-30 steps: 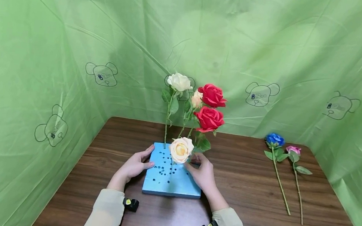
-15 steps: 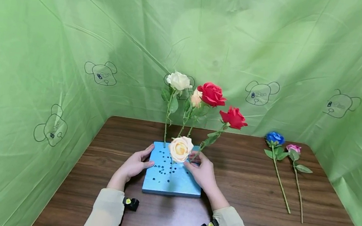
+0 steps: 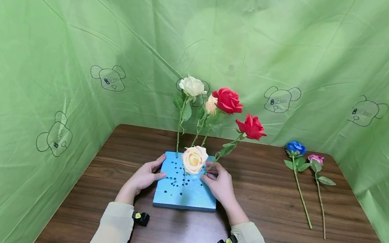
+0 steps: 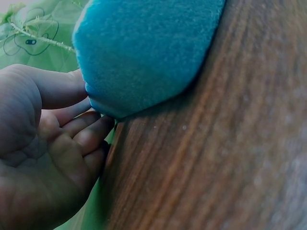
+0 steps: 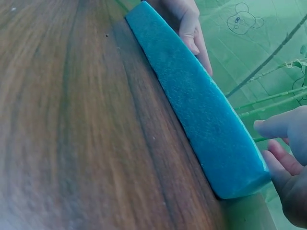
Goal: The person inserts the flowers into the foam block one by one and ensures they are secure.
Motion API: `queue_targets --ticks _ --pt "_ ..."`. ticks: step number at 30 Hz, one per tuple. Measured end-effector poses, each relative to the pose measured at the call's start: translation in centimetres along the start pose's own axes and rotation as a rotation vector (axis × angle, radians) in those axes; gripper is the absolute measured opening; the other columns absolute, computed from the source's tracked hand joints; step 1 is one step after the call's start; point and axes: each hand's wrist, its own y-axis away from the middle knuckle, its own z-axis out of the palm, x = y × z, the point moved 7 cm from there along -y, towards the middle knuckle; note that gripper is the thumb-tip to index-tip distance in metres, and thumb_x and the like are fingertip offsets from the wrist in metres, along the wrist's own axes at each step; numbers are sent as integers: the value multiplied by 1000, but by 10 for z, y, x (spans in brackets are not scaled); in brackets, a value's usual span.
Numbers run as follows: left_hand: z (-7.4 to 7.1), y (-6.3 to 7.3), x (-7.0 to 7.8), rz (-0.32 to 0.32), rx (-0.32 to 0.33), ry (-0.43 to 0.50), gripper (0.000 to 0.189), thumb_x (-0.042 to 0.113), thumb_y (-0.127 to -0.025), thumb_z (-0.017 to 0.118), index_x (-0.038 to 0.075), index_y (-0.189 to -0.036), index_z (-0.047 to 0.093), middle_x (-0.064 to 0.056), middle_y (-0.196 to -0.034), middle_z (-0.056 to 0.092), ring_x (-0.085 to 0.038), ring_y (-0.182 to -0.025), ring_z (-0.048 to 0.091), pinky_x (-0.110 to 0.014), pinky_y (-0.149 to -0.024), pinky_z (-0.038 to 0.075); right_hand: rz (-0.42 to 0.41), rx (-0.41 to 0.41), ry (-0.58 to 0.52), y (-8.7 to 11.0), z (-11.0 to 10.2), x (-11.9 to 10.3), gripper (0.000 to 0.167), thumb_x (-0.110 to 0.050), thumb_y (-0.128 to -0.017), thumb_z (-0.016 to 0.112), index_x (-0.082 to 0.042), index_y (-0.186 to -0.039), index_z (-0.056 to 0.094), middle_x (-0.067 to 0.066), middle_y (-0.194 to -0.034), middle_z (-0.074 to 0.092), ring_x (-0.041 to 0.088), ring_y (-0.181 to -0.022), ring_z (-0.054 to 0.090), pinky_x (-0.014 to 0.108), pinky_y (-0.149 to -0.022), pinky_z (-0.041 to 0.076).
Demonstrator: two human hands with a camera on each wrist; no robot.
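A blue foam board (image 3: 185, 199) with small holes lies flat on the table. My left hand (image 3: 145, 176) grips its left edge, thumb at the top rim and fingertips low on the side in the left wrist view. Over the board's right side is my right hand (image 3: 221, 185); in the right wrist view its thumb and fingers stand apart around a thin green stem. A red rose (image 3: 251, 127) rises from there, leaning right. Also standing at the board are a white rose (image 3: 193, 87), a peach rose (image 3: 194, 160), a peach bud (image 3: 211, 104) and another red rose (image 3: 228, 100).
On the right of the wooden table (image 3: 253, 209) lie a blue rose (image 3: 296, 149) and a pink rose (image 3: 315, 159), stems toward me. A green cloth (image 3: 152, 51) hangs behind and at both sides.
The lower red rose has tipped from upright to leaning right. My right thumb has since drawn slightly away from its stem. My left hand stays on the board.
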Motion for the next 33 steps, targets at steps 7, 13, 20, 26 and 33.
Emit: queue_targets --ticks 7,13,20,26,33 --pt "-1 0 0 -7 7 -10 73 13 -105 69 14 -169 33 -1 -176 24 -23 -162 17 -49 -130 16 -2 -49 -13 -1 0 0 43 4 -85 86 -3 -125 73 9 -112 73 27 -110 70 30 -95 60" --pt "-1 1 -2 -8 4 -11 73 14 -105 69 14 -169 33 -1 -176 24 -24 -162 17 -50 -130 16 2 -101 -43 -2 1 3 44 6 -87 84 -1 -129 72 12 -116 72 29 -115 69 33 -98 59" --pt "-1 0 -1 -4 11 -11 73 14 -104 70 13 -168 34 -1 -176 25 -24 -162 18 -49 -130 16 7 -163 -72 -4 -5 -1 48 9 -87 82 3 -133 69 20 -121 72 36 -119 67 40 -102 57" --pt "0 -1 0 3 7 -16 73 13 -104 70 12 -168 34 -2 -175 25 -24 -162 19 -49 -130 17 39 -183 -56 -4 -14 1 50 4 -88 82 3 -136 68 20 -121 73 36 -118 69 42 -103 57" --pt "0 0 0 -5 8 -16 73 15 -105 70 13 -168 34 -1 -176 25 -25 -162 17 -50 -130 16 43 -224 -42 -4 -17 0 52 4 -89 81 5 -139 66 22 -125 72 37 -121 68 42 -105 56"
